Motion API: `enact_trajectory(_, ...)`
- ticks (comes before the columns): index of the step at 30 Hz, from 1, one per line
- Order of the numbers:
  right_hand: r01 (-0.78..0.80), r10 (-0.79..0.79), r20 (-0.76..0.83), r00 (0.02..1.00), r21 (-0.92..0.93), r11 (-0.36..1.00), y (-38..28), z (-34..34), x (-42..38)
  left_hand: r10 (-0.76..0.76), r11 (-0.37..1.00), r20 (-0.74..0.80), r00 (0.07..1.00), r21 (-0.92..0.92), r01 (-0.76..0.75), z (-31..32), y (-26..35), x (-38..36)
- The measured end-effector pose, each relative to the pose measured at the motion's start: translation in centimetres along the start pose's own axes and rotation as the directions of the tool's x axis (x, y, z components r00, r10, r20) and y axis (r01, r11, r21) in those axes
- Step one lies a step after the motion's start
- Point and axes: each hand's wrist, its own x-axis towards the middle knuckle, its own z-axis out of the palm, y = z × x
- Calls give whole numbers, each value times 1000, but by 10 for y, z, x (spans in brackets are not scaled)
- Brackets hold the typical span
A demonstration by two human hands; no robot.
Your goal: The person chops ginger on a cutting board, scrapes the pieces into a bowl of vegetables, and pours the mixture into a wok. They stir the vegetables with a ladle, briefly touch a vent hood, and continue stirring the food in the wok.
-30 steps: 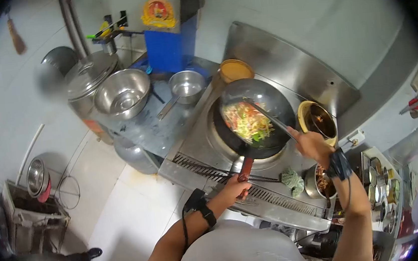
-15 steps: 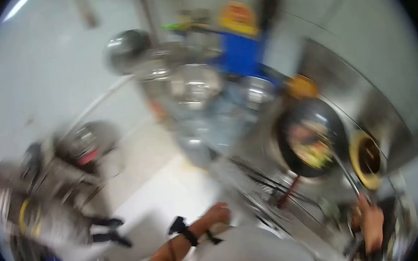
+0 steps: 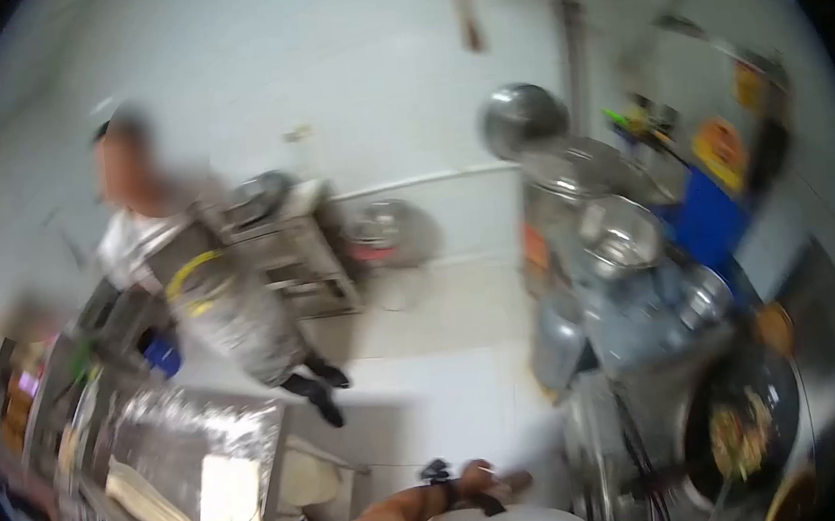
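My left hand (image 3: pixel 476 476) hangs in front of my body at the bottom middle, a dark band at its wrist. Its fingers look curled, but blur hides whether they hold anything. My right hand is out of the frame. At the lower right a dark wok (image 3: pixel 778 389) sits on the steel stove, with yellowish and brown food (image 3: pixel 738 439) inside. A utensil's handle (image 3: pixel 724 502) runs from the food down to the bottom edge.
A co-worker in an apron (image 3: pixel 231 304) stands at the left. A steel table (image 3: pixel 267 454) bears dough pieces (image 3: pixel 229 498). Metal bowls (image 3: pixel 620 231) and a blue container (image 3: pixel 710 217) stand by the stove. White floor (image 3: pixel 427 360) lies between.
The view has swung left, so the wok and bowls sit farther right. The co-worker and dough table show more fully. My right hand, earlier on the utensil's handle, has left view.
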Motion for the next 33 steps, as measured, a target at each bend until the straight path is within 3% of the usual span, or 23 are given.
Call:
enact_trajectory(1, 78, -71, -72, 995, 100, 992, -10, -5, 9, 320, 890, 78, 944, 318, -328, 1, -35, -14)
enact_trajectory(2, 176, -151, -147, 978, 178, 968, -13, -5, 10, 605, 583, 148, 782, 587, -562, 2, -70, -24)
enact_trajectory(3, 225, -187, -190, 964, 205, 952, -23, -9, 6, 256, 818, 192, 947, 480, -318, 61, -197, -15)
enact_trajectory(4, 267, -215, -262, 941, 181, 947, -28, -17, -6, 28, 966, 144, 989, 249, -64, 46, -170, -21)
enact_trajectory(5, -180, 133, 144, 981, 384, 906, -50, -55, -11, -215, 970, 85, 973, -92, 223, 24, -130, -31)
enact_trajectory(6, -77, 70, 32, 997, 364, 928, -46, -58, -18, -432, 828, 24, 901, -384, 408, -9, -55, -44)
enact_trajectory(7, -148, 143, 40, 989, 343, 928, -43, -69, -36, -838, 447, 6, 546, -568, 691, -13, -10, -43)
enact_trajectory(8, -147, 140, 48, 989, 352, 924, -44, -81, -45, -823, 423, -7, 568, -676, 604, 9, -91, -50)
enact_trajectory(10, -105, 109, 11, 994, 389, 915, -41, -94, -75, -810, 468, -6, 586, -608, 641, 5, -108, -34)
enact_trajectory(12, -132, 135, 18, 991, 374, 918, -44, -119, -93, -722, 622, 49, 690, -391, 678, -12, -53, -12)
enact_trajectory(13, -159, 158, 32, 987, 359, 920, -46, -129, -100, -688, 619, -32, 725, -547, 563, -4, -38, 6)
enact_trajectory(19, -213, 179, 141, 974, 295, 931, -31, -116, -77, -427, 722, 133, 894, -545, 426, 29, 108, 86)
enact_trajectory(22, -42, 71, -97, 993, 274, 961, -36, -120, -82, -314, 785, 183, 932, -502, 363, 42, 128, 86)
enact_trajectory(23, -279, 254, 114, 960, 361, 890, -53, -140, -85, -218, 805, 246, 944, -502, 316, 63, 99, 95)
enact_trajectory(24, -83, 98, -27, 995, 350, 933, -45, -132, -90, -91, 734, 322, 942, -618, 282, 102, 37, 106)
enact_trajectory(25, -48, 55, -9, 998, 358, 933, -33, -115, -92, 14, 466, 393, 919, -816, 342, 138, -32, 120)
enact_trajectory(26, 5, -25, 38, 999, 461, 888, -33, -99, -74, 87, -50, 493, 866, -866, 498, 168, -100, 141)
enact_trajectory(27, 39, -105, 85, 991, 563, 826, -33, -83, -55, -187, 126, 393, 900, -899, 419, 92, 13, 89)
enact_trajectory(28, 103, -165, 68, 984, 534, 839, -53, -87, -46, -231, 125, 328, 916, -924, 362, 65, 0, 78)
enact_trajectory(30, 112, -133, 26, 991, 390, 914, -56, -117, -59, -143, 474, 146, 979, -858, 197, 84, 6, 79)
enact_trajectory(31, 62, -68, 11, 998, 295, 953, -44, -135, -73, -363, 752, 108, 925, -552, 360, 43, 87, 60)
enact_trajectory(32, 147, -140, -45, 989, 244, 959, -23, -133, -71, -256, 864, 175, 951, -399, 306, 41, 62, 66)
enact_trajectory(33, 198, -183, -93, 979, 177, 964, -4, -120, -73, -303, 816, 199, 932, -450, 362, 55, 45, 70)
